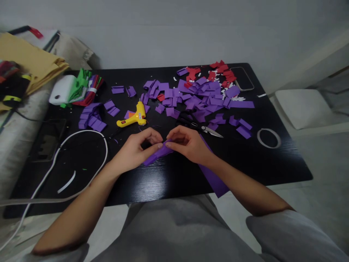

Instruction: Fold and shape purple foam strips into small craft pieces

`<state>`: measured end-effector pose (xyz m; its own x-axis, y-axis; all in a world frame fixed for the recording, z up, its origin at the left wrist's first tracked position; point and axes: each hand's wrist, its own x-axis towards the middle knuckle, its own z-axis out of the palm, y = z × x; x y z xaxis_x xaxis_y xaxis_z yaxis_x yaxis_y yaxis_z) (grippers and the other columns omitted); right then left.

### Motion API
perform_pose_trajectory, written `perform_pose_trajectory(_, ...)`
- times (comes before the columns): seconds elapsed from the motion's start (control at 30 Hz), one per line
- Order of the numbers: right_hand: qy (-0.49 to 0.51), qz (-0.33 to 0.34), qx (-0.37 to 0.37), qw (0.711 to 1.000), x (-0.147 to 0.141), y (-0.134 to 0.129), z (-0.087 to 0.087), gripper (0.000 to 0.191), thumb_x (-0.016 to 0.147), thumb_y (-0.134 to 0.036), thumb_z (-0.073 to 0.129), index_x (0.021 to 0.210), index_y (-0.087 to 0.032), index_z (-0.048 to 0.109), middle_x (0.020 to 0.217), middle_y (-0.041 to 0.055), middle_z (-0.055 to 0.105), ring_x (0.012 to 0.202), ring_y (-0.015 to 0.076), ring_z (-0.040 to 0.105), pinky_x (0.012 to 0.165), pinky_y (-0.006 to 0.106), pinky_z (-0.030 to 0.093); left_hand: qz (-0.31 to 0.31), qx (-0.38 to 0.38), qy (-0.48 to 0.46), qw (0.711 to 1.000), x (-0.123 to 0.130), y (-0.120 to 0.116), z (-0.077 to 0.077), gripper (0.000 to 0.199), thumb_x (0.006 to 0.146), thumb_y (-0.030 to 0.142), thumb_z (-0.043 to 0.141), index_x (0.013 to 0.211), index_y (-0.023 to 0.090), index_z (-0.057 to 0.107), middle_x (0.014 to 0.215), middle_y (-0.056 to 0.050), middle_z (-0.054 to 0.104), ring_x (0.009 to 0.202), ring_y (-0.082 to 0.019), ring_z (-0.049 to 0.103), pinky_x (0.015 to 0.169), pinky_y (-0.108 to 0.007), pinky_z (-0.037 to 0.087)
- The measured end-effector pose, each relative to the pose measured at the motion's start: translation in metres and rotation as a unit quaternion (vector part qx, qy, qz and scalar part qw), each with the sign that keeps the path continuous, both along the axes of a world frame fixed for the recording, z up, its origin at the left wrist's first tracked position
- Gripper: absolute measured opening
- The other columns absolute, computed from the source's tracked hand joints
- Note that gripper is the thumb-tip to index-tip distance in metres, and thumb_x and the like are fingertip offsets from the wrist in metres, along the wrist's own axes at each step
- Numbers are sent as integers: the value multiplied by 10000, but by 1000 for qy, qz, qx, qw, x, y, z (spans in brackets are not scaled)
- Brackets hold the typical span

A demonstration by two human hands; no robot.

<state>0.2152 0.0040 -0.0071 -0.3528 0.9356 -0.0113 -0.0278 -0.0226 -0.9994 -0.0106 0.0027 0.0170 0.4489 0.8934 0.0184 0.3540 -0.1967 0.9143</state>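
Between my two hands is a folded purple piece (156, 154) that looks like paper or thin foam sheet, just above the near middle of the table. My left hand (139, 147) pinches it between thumb and fingers from the left. On the right, my right hand (188, 143) pinches the same piece, its thumb almost meeting the left one. Fingers partly hide the piece. Under my right wrist lies a long purple strip (214, 180) reaching past the table's front edge. Beyond my hands are a yellow hot glue gun (133, 117) and black-handled scissors (203, 126).
Folded purple pieces (201, 94) and red scraps (226, 72) are heaped on the black table (272, 163). A tape ring (268, 138) lies right. A white cable (56, 156) loops at left, near a dark phone (50, 140) and bundled coloured sheets (83, 89). A stool (297, 108) stands right.
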Motion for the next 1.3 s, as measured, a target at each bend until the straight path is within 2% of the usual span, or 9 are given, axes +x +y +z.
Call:
perform_pose_trajectory(0.17,32,-41,-3,999,-1,0,4,210,860,-325,825,970,-223,677,847,-13,726,782,145,714,777,297,613,39,4,-34,999,2,0,-3,101,908,267,765,963,193,725,862,-2,716,794,-143,664,761,-263,520)
perform_pose_trajectory(0.3,89,-20,-14,996,-1,-1,4,200,905,-333,769,1056,-240,677,935,-1,738,862,160,742,855,338,645,128,-5,-110,986,5,1,-6,127,876,247,777,980,188,732,808,10,710,730,-132,656,729,-255,521)
perform_pose_trajectory(0.37,92,-13,-15,996,-1,-1,3,237,877,-284,790,1091,-237,700,986,10,755,911,167,748,908,352,637,143,-15,-138,980,7,1,-6,163,870,244,782,1018,189,745,799,14,710,724,-130,659,734,-254,526)
perform_pose_trajectory(0.57,101,-33,-44,993,-1,1,-1,224,845,-305,832,1039,-215,763,984,29,789,920,183,747,905,375,654,111,-46,-142,983,7,1,-3,289,926,306,737,1189,192,776,814,3,703,747,-140,658,728,-258,524)
perform_pose_trajectory(0.87,134,-5,-99,986,2,5,1,372,708,-178,855,1072,-230,795,1034,13,821,977,191,758,929,353,626,88,-69,-168,979,8,0,1,346,862,340,816,1162,175,769,1010,-74,796,922,-204,745,888,-327,586)
perform_pose_trajectory(0.97,135,1,-100,986,2,4,3,349,711,-180,846,1052,-229,785,1030,8,819,1004,194,753,966,357,599,88,-72,-157,981,9,-3,3,375,850,361,824,1167,171,763,1040,-85,801,936,-215,752,888,-336,590)
perform_pose_trajectory(1.07,112,-9,-92,989,1,2,4,318,760,-165,745,1071,-233,753,989,3,807,940,180,743,892,335,587,85,-78,-157,981,11,-4,1,355,850,344,819,1150,169,746,978,-71,791,899,-203,745,862,-326,587)
perform_pose_trajectory(1.2,58,-31,-74,995,-1,1,1,405,741,-109,627,1122,-232,693,962,9,793,854,165,722,719,281,533,70,-110,-172,976,10,-3,-4,348,857,283,794,1173,178,695,897,-34,764,809,-167,721,794,-291,567)
perform_pose_trajectory(1.3,22,-56,-51,997,-3,3,-5,362,745,-102,599,1074,-218,693,965,23,785,920,178,731,774,299,542,48,-131,-173,975,9,-1,-7,385,843,223,771,1209,184,660,932,-39,769,850,-173,729,830,-302,573)
